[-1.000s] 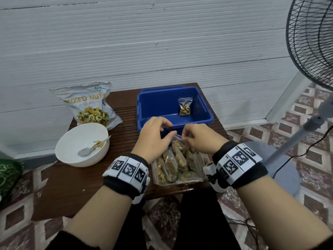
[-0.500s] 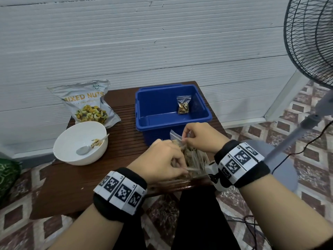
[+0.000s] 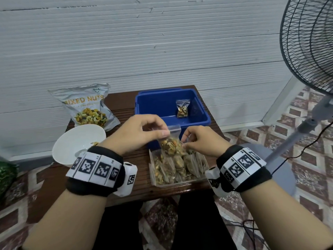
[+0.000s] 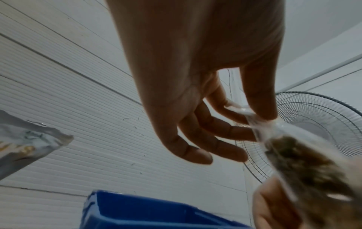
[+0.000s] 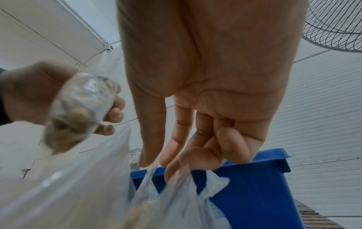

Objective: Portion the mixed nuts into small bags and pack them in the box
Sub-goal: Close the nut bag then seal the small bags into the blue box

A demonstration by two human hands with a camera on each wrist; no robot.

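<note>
Clear plastic small bag [image 3: 171,141] of nuts is held upright, long axis vertical, seal uppermost, above the tray of filled bags [image 3: 177,167]. The left hand [image 3: 138,135] pinches its top; the right hand [image 3: 201,141] pinches another bag's top. Behind: blue box [image 3: 153,105]; pouch [image 3: 88,107] marked "MIXED NUTS".

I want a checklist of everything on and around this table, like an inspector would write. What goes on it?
Surface: brown slatted table.
Job's things: blue box holding one small nut bag; clear tray of filled bags; mixed nuts pouch; white bowl.
Clutter: nothing seen.
Grips: left hand pinches a filled bag by its top; right hand pinches bag tops in the tray.
Cables: black cord on the floor by the fan.
Surroundings: white wall, standing fan, patterned floor tiles.
</note>
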